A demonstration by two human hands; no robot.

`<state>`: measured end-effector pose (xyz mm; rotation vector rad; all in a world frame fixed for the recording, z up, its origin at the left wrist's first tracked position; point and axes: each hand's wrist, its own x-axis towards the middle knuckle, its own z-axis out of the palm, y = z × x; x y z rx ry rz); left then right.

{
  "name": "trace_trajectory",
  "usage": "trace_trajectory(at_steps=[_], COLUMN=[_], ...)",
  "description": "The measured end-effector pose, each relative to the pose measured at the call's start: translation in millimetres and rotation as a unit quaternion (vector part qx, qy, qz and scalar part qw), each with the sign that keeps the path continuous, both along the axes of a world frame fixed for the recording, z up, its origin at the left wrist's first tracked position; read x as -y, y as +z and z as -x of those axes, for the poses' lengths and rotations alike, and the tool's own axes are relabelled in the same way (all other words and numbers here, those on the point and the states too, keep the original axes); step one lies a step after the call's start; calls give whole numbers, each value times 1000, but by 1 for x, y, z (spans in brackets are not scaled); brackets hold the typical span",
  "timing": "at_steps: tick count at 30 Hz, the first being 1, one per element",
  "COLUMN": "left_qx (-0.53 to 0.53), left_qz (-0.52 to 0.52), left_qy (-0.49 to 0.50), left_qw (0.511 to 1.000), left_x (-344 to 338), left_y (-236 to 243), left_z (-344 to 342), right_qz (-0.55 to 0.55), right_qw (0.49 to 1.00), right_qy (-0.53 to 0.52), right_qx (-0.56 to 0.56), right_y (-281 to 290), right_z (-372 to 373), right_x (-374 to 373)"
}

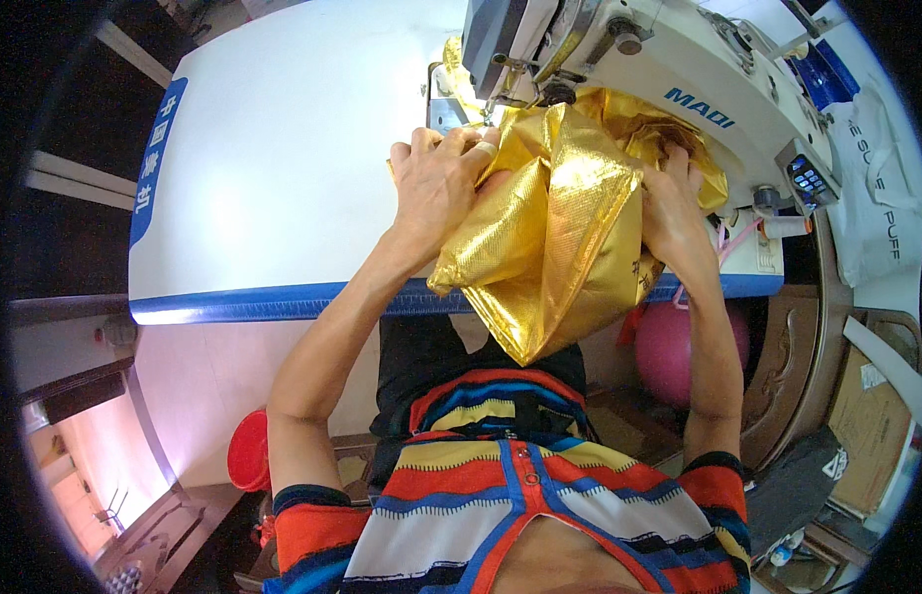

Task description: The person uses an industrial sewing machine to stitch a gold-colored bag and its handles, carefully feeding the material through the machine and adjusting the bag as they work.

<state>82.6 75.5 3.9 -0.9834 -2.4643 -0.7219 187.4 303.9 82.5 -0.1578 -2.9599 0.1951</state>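
Note:
A shiny gold fabric bag (pixel 570 218) lies bunched under the arm of a white sewing machine (pixel 669 79), with its lower corner hanging over the table's front edge. Beside the needle, my left hand (pixel 441 173) presses on the fabric, fingers bent and a ring on one of them. To the right, my right hand (pixel 671 198) grips a fold of the same bag beneath the machine arm. The metal needle plate (pixel 446 111) shows partly past my left fingers. Gold folds cover the rest of the stitching area.
The white sewing table (pixel 273 168) has a blue front edge. A thread spool (pixel 786 228) and a small control panel (pixel 808 178) are at the right. Below are a pink ball-like object (pixel 669 351) and a red bucket (pixel 248 450). A white plastic bag (pixel 877 188) lies far right.

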Motion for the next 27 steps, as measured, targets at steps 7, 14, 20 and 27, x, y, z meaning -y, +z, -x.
trace_trajectory(at_steps=[7, 14, 20, 27], left_qx=[2, 17, 13, 22], left_qz=[-6, -1, -5, -11], left_qy=[-3, 0, -4, 8], left_qw=[1000, 1000, 1000, 1000], left_x=[1, 2, 2, -1], left_y=[1, 1, -2, -1], left_z=[-1, 0, 1, 0], right_qz=[-40, -16, -22, -51], right_qw=[999, 999, 998, 998], right_qy=[2, -38, -50, -33], right_qx=[-13, 17, 20, 6], right_y=[-5, 0, -4, -3], right_z=[-6, -8, -6, 0], right_x=[1, 10, 8, 11])
